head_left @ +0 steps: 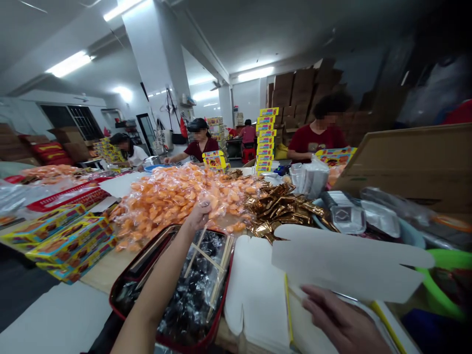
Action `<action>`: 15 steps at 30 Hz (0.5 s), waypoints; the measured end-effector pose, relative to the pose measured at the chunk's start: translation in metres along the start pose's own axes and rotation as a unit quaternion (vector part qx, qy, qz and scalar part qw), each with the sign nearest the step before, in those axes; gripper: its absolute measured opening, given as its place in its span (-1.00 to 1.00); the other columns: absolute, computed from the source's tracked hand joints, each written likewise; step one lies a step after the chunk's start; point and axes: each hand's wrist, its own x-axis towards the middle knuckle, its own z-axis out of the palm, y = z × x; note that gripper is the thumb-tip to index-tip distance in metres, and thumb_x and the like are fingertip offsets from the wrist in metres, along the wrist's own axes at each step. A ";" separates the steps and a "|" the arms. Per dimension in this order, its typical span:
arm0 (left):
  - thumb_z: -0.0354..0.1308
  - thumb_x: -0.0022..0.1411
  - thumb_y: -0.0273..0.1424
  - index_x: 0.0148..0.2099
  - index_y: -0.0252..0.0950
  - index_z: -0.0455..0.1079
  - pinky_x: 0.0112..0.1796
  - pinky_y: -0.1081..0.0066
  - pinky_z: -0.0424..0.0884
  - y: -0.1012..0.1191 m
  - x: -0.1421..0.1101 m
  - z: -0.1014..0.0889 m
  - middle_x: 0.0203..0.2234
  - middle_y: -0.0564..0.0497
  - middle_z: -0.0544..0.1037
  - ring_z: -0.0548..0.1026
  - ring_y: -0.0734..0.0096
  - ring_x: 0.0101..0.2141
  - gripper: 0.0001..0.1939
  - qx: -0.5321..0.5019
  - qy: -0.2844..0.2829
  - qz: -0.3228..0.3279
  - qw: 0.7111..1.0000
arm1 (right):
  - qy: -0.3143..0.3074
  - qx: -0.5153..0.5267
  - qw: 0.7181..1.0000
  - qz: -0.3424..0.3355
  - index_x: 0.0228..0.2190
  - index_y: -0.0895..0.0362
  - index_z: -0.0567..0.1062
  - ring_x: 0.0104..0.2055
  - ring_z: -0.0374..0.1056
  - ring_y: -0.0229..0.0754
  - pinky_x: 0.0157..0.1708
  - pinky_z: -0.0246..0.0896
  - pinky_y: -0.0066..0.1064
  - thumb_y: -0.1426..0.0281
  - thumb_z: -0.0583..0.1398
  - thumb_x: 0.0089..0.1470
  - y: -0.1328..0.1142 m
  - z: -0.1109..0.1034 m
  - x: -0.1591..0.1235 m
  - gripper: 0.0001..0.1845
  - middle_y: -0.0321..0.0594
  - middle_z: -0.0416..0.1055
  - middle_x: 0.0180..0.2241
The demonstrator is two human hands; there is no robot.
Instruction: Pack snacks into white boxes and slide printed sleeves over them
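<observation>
My left hand (201,214) reaches across to the near side of a heap of orange pieces in clear wrappers (158,201). Its fingers are closed on one of the wrapped orange pieces, which they partly hide. Below that forearm lies a red-rimmed tray (230,275) holding black pieces in clear wrappers (191,305) and several pale wooden sticks (208,258). On the right, my right hand (341,317) rests over an opened carton (295,305) with a white inside, its fingers stretched out and holding nothing. The carton's white flap (342,260) stands spread behind that hand.
Gold foil packets (275,204) lie beside the orange heap. Yellow printed boxes are stacked at left (73,241) and at the back (266,140). Clear plastic trays (346,211) and a green basin (442,260) stand at right. Co-workers (319,132) sit across the table.
</observation>
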 end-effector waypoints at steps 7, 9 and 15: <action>0.26 -0.07 -0.63 -0.29 -0.44 0.42 -0.26 0.40 0.48 -0.003 -0.008 0.012 -0.44 -0.07 0.56 0.54 0.35 -0.39 -0.78 -0.018 0.048 -0.049 0.998 | -0.057 0.225 0.972 0.043 -0.04 0.13 0.29 -0.24 0.41 -0.15 -0.41 0.39 -0.32 0.30 0.02 0.05 -0.077 0.102 0.115 -0.59 -0.09 0.39 -0.11; 0.23 -0.03 -0.64 -0.29 -0.44 0.41 -0.25 0.39 0.49 -0.001 -0.007 0.007 -0.43 -0.06 0.56 0.54 0.35 -0.37 -0.81 -0.024 0.072 -0.050 0.996 | -0.014 0.132 0.990 0.041 -0.12 0.14 0.36 -0.18 0.38 -0.16 -0.29 0.34 -0.34 0.45 0.01 -0.01 -0.067 0.129 0.149 -0.63 -0.13 0.41 -0.15; 0.17 0.04 -0.66 -0.34 -0.39 0.35 -0.28 0.40 0.53 0.012 0.012 -0.028 -0.47 0.05 0.52 0.52 0.46 -0.39 -0.86 -0.041 0.155 -0.041 0.986 | 0.014 -0.001 0.998 0.057 -0.19 0.27 0.43 -0.10 0.28 -0.03 -0.10 0.16 -0.30 0.48 0.21 -0.19 -0.018 0.185 0.199 -0.58 -0.02 0.37 -0.17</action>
